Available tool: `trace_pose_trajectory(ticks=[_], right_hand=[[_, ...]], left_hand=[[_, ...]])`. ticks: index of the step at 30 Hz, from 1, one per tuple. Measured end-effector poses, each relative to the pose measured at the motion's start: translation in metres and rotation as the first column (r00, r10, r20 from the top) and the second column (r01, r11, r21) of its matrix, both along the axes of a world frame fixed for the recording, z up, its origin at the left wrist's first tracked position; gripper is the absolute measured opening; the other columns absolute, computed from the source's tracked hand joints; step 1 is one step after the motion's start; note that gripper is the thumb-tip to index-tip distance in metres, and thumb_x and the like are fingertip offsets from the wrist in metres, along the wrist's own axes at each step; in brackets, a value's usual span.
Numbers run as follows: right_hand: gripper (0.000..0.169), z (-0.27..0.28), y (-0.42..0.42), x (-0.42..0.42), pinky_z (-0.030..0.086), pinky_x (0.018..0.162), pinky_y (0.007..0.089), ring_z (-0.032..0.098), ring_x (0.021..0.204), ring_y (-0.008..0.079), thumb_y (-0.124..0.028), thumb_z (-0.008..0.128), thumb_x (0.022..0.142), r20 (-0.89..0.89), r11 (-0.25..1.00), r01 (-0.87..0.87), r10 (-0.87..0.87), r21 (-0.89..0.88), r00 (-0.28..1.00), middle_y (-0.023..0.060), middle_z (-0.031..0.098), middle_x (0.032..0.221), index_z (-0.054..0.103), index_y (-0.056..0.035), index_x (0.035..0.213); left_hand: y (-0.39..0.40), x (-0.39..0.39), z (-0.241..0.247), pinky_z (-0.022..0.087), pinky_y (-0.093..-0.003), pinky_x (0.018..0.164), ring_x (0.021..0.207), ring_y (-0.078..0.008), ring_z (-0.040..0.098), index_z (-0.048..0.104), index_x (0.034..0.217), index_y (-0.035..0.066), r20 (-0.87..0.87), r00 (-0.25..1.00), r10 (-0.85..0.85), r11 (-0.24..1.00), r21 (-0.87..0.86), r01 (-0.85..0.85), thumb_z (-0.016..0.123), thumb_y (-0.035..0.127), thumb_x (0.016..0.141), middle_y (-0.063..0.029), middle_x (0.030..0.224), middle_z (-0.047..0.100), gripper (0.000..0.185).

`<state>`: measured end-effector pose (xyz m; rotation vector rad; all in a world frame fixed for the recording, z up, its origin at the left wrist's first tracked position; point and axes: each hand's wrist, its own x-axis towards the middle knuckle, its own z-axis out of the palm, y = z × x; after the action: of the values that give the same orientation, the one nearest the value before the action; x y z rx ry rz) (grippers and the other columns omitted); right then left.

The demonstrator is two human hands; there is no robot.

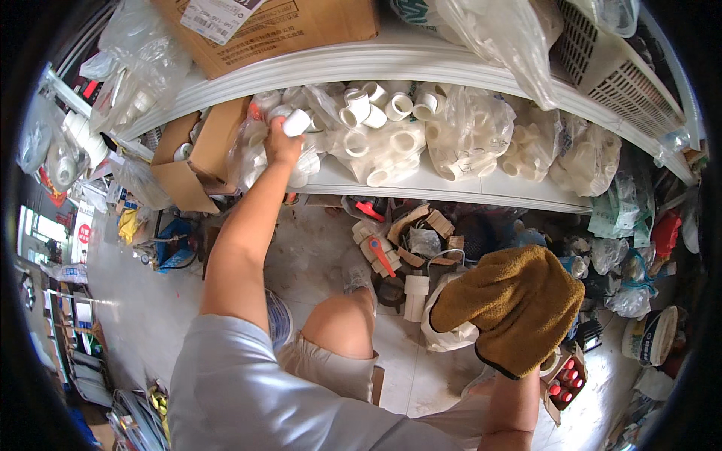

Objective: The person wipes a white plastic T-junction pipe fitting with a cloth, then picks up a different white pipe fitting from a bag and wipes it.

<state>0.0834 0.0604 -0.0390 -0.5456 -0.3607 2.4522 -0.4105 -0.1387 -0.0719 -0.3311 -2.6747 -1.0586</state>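
Observation:
My left hand [282,144] reaches up to the lower shelf and grips a white plastic pipe fitting [296,123]. Around that hand lie clear plastic bags of white fittings [307,166]. A brown plush cloth [513,304] covers my right hand and hangs over it, so that only the wrist and forearm show below its dark edge. The right fingers are hidden in the cloth. More white elbow and tee fittings [356,107] fill the opened bags to the right of my left hand.
An opened cardboard box [200,155] stands left of the bags. Above runs a white shelf edge [406,63] bearing a large carton [271,34] and a plastic crate [626,79]. On the floor are a valve with a red handle [381,253], a white bucket [651,335] and a box of red-capped bottles [566,380].

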Motion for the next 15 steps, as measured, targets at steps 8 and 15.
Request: trace_pose_trajectory(ticks=[8,15], right_hand=[[0.052,-0.007,-0.008,0.005,0.045,0.083,0.0349,0.055,0.093,0.0227,-0.049,0.041,0.085,0.079,0.999,0.050,-0.049,-0.005,0.996,0.0093,0.054,0.108,0.047,-0.0085,0.117],[0.050,0.000,-0.009,0.019,0.045,0.083,0.0344,0.055,0.094,0.0224,-0.047,0.041,0.086,0.057,0.996,0.090,-0.090,0.009,0.994,0.0092,0.054,0.107,0.046,-0.0084,0.117]], left_hand=[[-0.012,-0.057,-0.035,0.036,-0.0372,0.096,0.116,-0.0305,0.039,0.048,0.118,0.018,-0.125,0.977,-0.173,0.857,-0.508,0.087,0.054,0.000,0.070,-0.0100,0.127,0.041,0.052],[-0.004,-0.043,-0.017,0.028,-0.0356,0.103,0.124,-0.0309,0.031,0.039,0.128,0.013,-0.105,0.968,-0.228,0.820,-0.556,0.133,0.056,0.005,0.067,-0.0124,0.136,0.031,0.064]])
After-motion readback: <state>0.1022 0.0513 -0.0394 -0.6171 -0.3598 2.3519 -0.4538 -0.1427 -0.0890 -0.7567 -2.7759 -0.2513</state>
